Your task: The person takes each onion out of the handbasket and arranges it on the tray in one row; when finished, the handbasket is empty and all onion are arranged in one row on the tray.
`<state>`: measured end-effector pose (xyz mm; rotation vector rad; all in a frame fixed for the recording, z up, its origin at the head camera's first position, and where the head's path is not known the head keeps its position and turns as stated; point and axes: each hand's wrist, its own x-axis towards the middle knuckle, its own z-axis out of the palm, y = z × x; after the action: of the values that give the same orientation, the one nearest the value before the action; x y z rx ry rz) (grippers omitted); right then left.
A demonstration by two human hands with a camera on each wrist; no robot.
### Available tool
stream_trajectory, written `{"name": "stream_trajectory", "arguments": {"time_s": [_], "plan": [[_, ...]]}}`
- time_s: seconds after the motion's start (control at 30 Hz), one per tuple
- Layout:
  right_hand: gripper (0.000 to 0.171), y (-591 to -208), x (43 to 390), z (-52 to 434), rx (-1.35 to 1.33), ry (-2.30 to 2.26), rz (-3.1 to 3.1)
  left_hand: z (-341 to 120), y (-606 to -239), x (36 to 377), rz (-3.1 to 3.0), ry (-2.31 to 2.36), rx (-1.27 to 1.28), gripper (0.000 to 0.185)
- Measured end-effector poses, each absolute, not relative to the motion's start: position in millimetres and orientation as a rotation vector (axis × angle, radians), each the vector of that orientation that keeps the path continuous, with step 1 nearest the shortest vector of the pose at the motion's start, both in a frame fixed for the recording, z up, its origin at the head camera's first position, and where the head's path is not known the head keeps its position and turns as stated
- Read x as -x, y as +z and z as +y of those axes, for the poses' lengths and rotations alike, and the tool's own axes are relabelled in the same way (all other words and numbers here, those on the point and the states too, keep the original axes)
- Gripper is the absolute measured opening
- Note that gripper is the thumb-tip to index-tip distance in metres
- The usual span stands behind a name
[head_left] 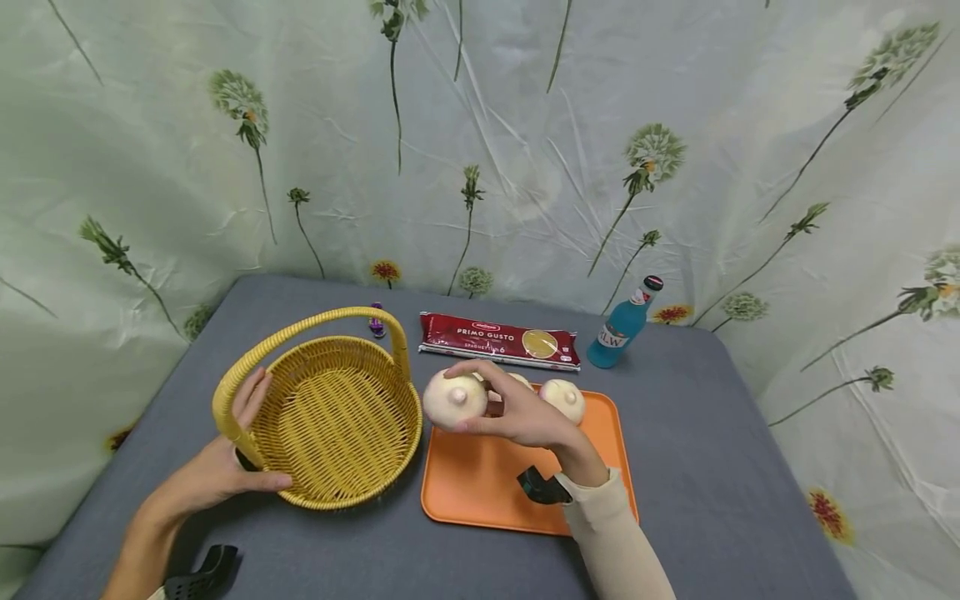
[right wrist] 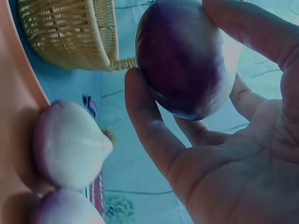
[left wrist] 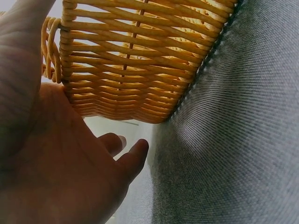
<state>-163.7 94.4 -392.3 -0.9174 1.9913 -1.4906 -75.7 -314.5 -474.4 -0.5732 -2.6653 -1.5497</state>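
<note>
- The right hand (head_left: 525,417) holds a pale, round garlic bulb (head_left: 454,399) lifted above the left edge of the orange tray (head_left: 480,483); the thumb and fingers (right wrist: 149,126) are curled round the bulb and pinch it from both sides.
- The held bulb sits at about 3 o'clock from the yellow wicker basket (head_left: 337,417), just beside its rim and not over it.
- The left hand (head_left: 217,471) rests against the basket's outer wall at about 8 o'clock, where the handle (head_left: 300,329) joins the rim; its fingers are fairly straight, the thumb lying along the base of the wall and the other fingers reaching up by the handle.
- In the left wrist view the palm (left wrist: 51,163) presses the woven side, with the grey tablecloth (left wrist: 243,140) below.
- Two more garlic bulbs (head_left: 564,398) lie on the tray's far edge, at about 1 o'clock from the held one, partly hidden by the hand.
- A red spaghetti packet (head_left: 498,340) lies beyond the tray at 12 o'clock.
- A blue bottle (head_left: 627,323) stands at the packet's right end, at about 1 o'clock from the tray.
- A small purple object (head_left: 377,320) sits behind the basket; what it is cannot be told.
</note>
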Motion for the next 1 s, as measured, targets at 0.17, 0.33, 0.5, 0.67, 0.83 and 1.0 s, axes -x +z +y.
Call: {"name": "stream_trajectory", "arguments": {"time_s": [0.17,0.33,0.5,0.67,0.83,1.0], "plan": [[0.058,-392.3,164.9,107.5,0.896,-1.514,2.010,-313.8,-475.1,76.5,-2.664,-1.586,0.573,0.137],[0.057,-390.3,163.9,120.7,0.869,-1.506,2.079,-313.5,-474.5,76.1,-2.675,-1.599,0.564,0.136],[0.058,-389.1,164.3,136.7,0.869,-1.501,2.163,-312.6,-473.6,76.4,-2.677,-1.601,0.559,0.136],[0.060,-386.5,163.5,153.3,0.830,-1.524,2.192,-313.3,-473.3,75.9,-2.690,-1.613,0.547,0.134],[0.059,-386.3,164.2,164.9,0.784,-1.557,2.180,-316.3,-472.8,74.6,-2.685,-1.612,0.542,0.133],[0.058,-387.5,164.5,180.5,0.782,-1.539,2.260,-316.1,-474.0,73.9,-2.680,-1.606,0.546,0.134]]}}
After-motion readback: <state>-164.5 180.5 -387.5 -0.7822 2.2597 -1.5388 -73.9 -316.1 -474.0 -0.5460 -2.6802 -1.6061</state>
